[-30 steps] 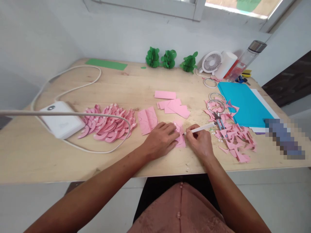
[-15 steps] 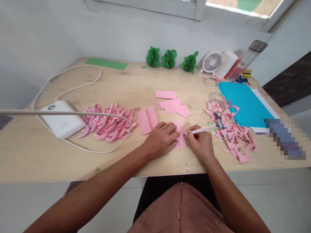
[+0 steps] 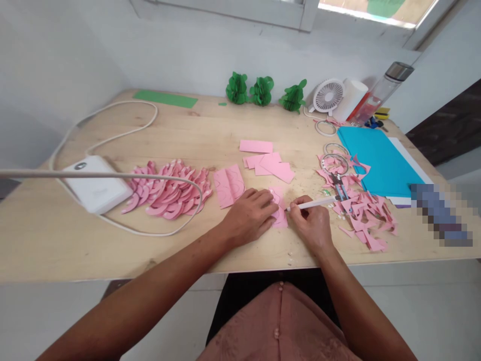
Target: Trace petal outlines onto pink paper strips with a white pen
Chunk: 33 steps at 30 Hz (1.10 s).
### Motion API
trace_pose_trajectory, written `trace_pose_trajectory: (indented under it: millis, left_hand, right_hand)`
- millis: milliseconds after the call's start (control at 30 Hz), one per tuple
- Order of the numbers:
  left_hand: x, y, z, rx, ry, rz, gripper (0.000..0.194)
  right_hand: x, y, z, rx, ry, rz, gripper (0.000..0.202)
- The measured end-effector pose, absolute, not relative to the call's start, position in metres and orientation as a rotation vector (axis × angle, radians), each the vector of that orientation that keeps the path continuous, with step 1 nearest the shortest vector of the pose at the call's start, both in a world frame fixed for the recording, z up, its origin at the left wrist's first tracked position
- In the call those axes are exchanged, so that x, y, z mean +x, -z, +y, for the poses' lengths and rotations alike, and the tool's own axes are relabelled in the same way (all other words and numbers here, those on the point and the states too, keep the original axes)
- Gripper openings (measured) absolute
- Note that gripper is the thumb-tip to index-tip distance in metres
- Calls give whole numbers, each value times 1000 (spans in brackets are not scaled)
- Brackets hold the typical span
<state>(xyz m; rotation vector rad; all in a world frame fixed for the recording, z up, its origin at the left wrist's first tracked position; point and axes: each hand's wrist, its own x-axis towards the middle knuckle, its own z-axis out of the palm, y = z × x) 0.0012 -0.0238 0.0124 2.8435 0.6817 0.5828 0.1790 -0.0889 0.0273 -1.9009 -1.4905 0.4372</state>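
Observation:
My left hand [image 3: 253,215] lies flat over the left part of a small pink paper piece [image 3: 280,219], fingers stretched across it. Curved outlines show on the paper's visible part. In my right hand [image 3: 312,220] is a white pen [image 3: 317,202], pinched between thumb and fingers, its tip at the paper's right edge. Left of my left hand are pink cards with drawn curves [image 3: 229,186]. Behind my hands lie several plain pink paper strips [image 3: 268,163].
Curved pink cutouts [image 3: 176,193] are heaped at left beside a white power bank [image 3: 95,185] with a looping cable. Pink scraps [image 3: 370,218] and scissors [image 3: 340,185] lie at right, near a blue folder [image 3: 379,160]. Green paper shapes [image 3: 262,91], a fan [image 3: 328,96] and a bottle [image 3: 383,93] stand behind.
The pen and my right hand have shifted very slightly. My left hand and the paper under it stay in place.

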Motion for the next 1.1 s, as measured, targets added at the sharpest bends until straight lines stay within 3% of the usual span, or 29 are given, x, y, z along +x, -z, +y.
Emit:
trace_pose_trajectory:
  millis: [1100]
  left_hand:
    - [1, -14, -24, 2857, -559, 674, 20]
  right_hand:
    - [179, -29, -91, -1920, -399, -1518, 22]
